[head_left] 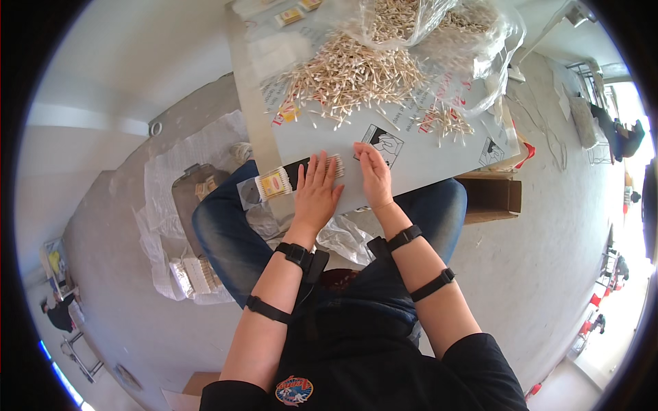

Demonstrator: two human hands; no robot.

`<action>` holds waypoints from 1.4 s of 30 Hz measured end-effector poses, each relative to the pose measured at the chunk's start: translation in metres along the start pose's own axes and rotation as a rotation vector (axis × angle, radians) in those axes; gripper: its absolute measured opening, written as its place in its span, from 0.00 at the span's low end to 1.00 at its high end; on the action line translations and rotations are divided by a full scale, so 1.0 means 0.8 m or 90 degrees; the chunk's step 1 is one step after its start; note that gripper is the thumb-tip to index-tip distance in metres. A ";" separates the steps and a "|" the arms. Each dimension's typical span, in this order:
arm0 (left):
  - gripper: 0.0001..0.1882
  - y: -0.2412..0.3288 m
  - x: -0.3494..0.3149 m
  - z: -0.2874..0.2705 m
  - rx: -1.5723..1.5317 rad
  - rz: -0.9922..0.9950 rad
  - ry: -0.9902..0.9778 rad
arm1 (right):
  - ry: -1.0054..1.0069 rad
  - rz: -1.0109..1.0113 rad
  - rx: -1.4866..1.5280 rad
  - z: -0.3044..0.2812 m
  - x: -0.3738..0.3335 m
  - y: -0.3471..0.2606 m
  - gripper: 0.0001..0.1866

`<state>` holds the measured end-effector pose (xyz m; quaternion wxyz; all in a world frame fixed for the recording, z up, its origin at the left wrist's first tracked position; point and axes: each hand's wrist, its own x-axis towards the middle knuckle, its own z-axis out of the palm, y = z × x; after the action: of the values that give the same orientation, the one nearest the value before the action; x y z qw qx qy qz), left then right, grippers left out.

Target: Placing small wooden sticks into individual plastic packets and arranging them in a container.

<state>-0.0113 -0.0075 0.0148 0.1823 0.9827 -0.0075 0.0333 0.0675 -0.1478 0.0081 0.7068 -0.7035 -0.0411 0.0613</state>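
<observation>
My left hand (316, 194) lies flat, fingers stretched out, over a black strip (295, 172) on the table. White swab tips (335, 164) show just past its fingers, in a small row between my two hands. Left of that hand, a bundle of cotton swabs (273, 184) with a yellow and red label sits at the strip's end. My right hand (375, 177) rests on its edge on the table, palm turned toward the left hand. Its fingers are loosely bent, and I see nothing in them. A large heap of loose cotton swabs (356, 74) lies beyond both hands.
The table (439, 161) has a printed grey cover. Clear plastic bags (473, 61) lie around the heap's far side, and a smaller swab pile (447, 125) sits to the right. A cardboard box (490, 197) stands under the right edge. Packed swab bundles (199, 275) lie at floor left.
</observation>
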 end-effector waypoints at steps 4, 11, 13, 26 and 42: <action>0.34 0.004 -0.003 0.001 0.013 0.015 -0.003 | -0.025 -0.003 -0.044 -0.007 0.001 0.004 0.13; 0.34 -0.003 0.006 0.004 0.019 0.024 0.019 | -0.023 -0.023 -0.099 -0.003 0.002 -0.003 0.12; 0.35 -0.004 0.006 0.006 0.008 0.022 0.014 | -0.029 -0.057 -0.150 -0.003 0.001 -0.008 0.13; 0.34 -0.016 0.004 0.005 0.011 0.030 0.059 | -0.121 -0.283 -0.488 -0.001 0.049 -0.022 0.22; 0.34 -0.017 0.003 0.003 -0.001 0.025 0.072 | 0.001 -0.110 -0.537 -0.005 0.061 -0.013 0.02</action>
<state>-0.0082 0.0041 0.0080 0.1827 0.9787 -0.0165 0.0925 0.1169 -0.1447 0.0172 0.3600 -0.9249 -0.1204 -0.0210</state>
